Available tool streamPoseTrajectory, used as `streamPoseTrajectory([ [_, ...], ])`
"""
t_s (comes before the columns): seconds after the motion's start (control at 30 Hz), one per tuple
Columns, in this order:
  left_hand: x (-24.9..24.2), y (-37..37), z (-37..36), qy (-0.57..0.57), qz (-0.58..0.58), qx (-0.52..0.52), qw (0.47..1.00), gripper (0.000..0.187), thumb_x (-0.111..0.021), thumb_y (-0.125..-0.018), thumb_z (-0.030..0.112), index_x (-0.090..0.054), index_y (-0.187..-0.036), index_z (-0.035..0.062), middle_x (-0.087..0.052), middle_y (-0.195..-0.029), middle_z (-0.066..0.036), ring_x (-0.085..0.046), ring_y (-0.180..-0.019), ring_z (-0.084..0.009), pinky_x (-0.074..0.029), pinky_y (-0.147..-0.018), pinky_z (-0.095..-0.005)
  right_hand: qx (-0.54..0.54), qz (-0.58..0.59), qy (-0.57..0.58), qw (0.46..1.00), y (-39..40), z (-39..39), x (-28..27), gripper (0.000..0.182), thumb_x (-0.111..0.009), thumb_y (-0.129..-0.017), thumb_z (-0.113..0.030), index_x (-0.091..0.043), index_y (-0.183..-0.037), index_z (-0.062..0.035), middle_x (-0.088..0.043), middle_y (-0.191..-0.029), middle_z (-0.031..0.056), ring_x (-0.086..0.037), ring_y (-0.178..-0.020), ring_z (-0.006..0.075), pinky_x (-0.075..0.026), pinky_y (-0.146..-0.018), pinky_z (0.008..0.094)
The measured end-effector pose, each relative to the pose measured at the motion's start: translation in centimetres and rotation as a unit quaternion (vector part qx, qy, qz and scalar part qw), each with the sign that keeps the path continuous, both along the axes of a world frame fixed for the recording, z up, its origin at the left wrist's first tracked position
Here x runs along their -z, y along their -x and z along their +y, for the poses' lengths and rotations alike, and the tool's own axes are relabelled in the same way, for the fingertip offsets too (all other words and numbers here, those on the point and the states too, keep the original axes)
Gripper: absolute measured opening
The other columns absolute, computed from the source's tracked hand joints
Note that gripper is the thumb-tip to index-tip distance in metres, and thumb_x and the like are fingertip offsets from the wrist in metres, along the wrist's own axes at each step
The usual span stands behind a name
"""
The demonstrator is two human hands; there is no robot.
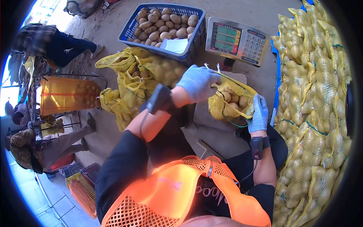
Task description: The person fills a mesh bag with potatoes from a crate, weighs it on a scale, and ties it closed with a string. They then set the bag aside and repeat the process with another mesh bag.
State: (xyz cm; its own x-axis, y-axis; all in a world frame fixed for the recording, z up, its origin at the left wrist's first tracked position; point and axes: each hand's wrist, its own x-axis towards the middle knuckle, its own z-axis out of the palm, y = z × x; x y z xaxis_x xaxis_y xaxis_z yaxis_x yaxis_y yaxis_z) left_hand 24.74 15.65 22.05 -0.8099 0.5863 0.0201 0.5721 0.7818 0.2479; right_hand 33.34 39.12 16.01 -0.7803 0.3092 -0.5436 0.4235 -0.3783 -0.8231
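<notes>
A yellow mesh bag of potatoes point(221, 108) rests with its mouth spread wide on the weighing platform point(236, 77), and several potatoes show inside. My left hand point(196, 83), in a light blue glove, is closed at the left side of the mouth; its fingertips are partly hidden. On the opposite side, my right hand point(259, 113), gloved alike, grips the bag's rim with the thumb up. A green cord point(240, 125) hangs by the rim near my right hand. Beyond the bag stands the scale's display panel point(237, 41), its green screens lit.
A blue crate of potatoes point(124, 39) with a white paper point(174, 45) stands ahead. Filled mesh bags point(128, 81) lie left; a large stack of potato bags point(314, 113) lines the right. Two people point(62, 41) work at the far left, near an orange mesh sack point(60, 96).
</notes>
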Motion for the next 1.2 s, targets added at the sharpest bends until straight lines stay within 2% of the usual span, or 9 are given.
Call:
streamPoseTrajectory([
  [0.13,0.5,4.7,-3.5,-0.475,-0.426,-0.157,0.754,0.021,-0.067,-0.081,0.017,-0.067,-0.097,0.0036,-0.064,-0.082,-0.002,-0.058,-0.075,-0.008,-0.046,-0.066,-0.0224,0.03,0.077,-0.075,0.994,0.3,0.2,0.8,0.018,-0.053,-0.094,-0.022,-0.057,-0.096,-0.0046,-0.052,-0.082,-0.0015,-0.047,-0.074,0.006,-0.043,-0.069,0.0241],
  [0.33,19.0,21.3,-16.1,-0.095,-0.075,-0.389,0.913,0.039,-0.069,-0.077,0.033,-0.065,-0.105,0.0061,-0.067,-0.097,-0.009,-0.063,-0.091,-0.0218,-0.049,-0.08,-0.0334,-0.001,0.063,-0.148,0.987,0.1,-0.1,0.4,0.023,-0.049,-0.096,-0.022,-0.055,-0.099,-0.0001,-0.051,-0.085,0.0004,-0.046,-0.077,0.0082,-0.041,-0.071,0.0249],
  [0.67,20.3,27.5,-16.1,0.203,-0.058,-0.422,0.882,0.057,-0.07,-0.068,0.044,-0.056,-0.119,0.0211,-0.056,-0.117,-0.02,-0.058,-0.106,-0.0332,-0.047,-0.089,-0.0419,0.003,-0.024,-0.094,0.995,1.6,-0.2,-0.4,0.021,-0.048,-0.097,-0.021,-0.054,-0.105,-0.0025,-0.053,-0.092,0.0017,-0.048,-0.083,0.008,-0.041,-0.075,0.024],
  [0.77,21.3,28.2,-17.4,0.068,0.018,-0.452,0.889,0.057,-0.082,-0.052,0.032,-0.058,-0.1,0.0143,-0.061,-0.099,-0.019,-0.061,-0.092,-0.0355,-0.05,-0.082,-0.0409,-0.031,-0.029,-0.079,0.996,1.3,0.8,0.0,0.034,-0.046,-0.097,-0.022,-0.045,-0.124,-0.0011,-0.054,-0.111,0.0073,-0.052,-0.099,0.0119,-0.044,-0.087,0.0271],
  [0.9,21.5,29.4,-20.3,-0.282,-0.049,-0.438,0.852,0.035,-0.07,-0.064,0.023,-0.058,-0.092,0.0062,-0.059,-0.08,-0.01,-0.059,-0.077,-0.0238,-0.05,-0.07,-0.0349,-0.004,-0.024,-0.041,0.999,1.5,1.1,-0.2,0.05,-0.045,-0.097,-0.021,-0.027,-0.141,-0.0037,-0.046,-0.127,0.011,-0.049,-0.111,0.0157,-0.042,-0.095,0.0302],
  [1.0,19.8,28.4,-21.3,-0.584,-0.311,-0.413,0.625,0.022,-0.064,-0.071,0.021,-0.06,-0.086,0.0048,-0.058,-0.078,-0.007,-0.057,-0.073,-0.0225,-0.049,-0.068,-0.0333,-0.003,-0.023,-0.031,0.999,1.6,1.0,-0.5,0.056,-0.045,-0.097,-0.021,-0.021,-0.145,-0.005,-0.042,-0.134,0.0119,-0.047,-0.116,0.0172,-0.04,-0.098,0.0317],
  [1.03,19.3,27.8,-21.2,-0.584,-0.31,-0.412,0.627,0.022,-0.064,-0.071,0.021,-0.06,-0.086,0.0048,-0.058,-0.078,-0.007,-0.057,-0.073,-0.0225,-0.049,-0.068,-0.0333,0.012,-0.009,-0.042,0.999,1.9,0.6,-0.7,0.034,-0.046,-0.097,-0.021,-0.037,-0.125,-0.0038,-0.048,-0.115,0.008,-0.049,-0.102,0.0131,-0.042,-0.087,0.0285],
  [1.1,17.5,26.3,-19.4,-0.673,-0.453,-0.404,0.423,0.029,-0.067,-0.075,0.028,-0.061,-0.09,0.0043,-0.059,-0.084,-0.007,-0.057,-0.076,-0.023,-0.049,-0.067,-0.0337,0.03,0.007,-0.054,0.998,2.0,0.4,-0.9,0.021,-0.048,-0.097,-0.021,-0.053,-0.106,-0.0027,-0.055,-0.096,0.0041,-0.052,-0.088,0.0089,-0.044,-0.076,0.0252],
  [1.2,22.8,27.9,-19.8,-0.486,-0.442,-0.442,0.611,0.042,-0.068,-0.078,0.04,-0.061,-0.097,0.0037,-0.061,-0.089,-0.008,-0.057,-0.078,-0.0237,-0.05,-0.07,-0.0327,0.026,0.0,-0.045,0.999,1.9,0.4,-1.0,0.021,-0.048,-0.096,-0.021,-0.053,-0.106,-0.0025,-0.054,-0.096,0.0036,-0.051,-0.087,0.0084,-0.044,-0.076,0.0248],
])
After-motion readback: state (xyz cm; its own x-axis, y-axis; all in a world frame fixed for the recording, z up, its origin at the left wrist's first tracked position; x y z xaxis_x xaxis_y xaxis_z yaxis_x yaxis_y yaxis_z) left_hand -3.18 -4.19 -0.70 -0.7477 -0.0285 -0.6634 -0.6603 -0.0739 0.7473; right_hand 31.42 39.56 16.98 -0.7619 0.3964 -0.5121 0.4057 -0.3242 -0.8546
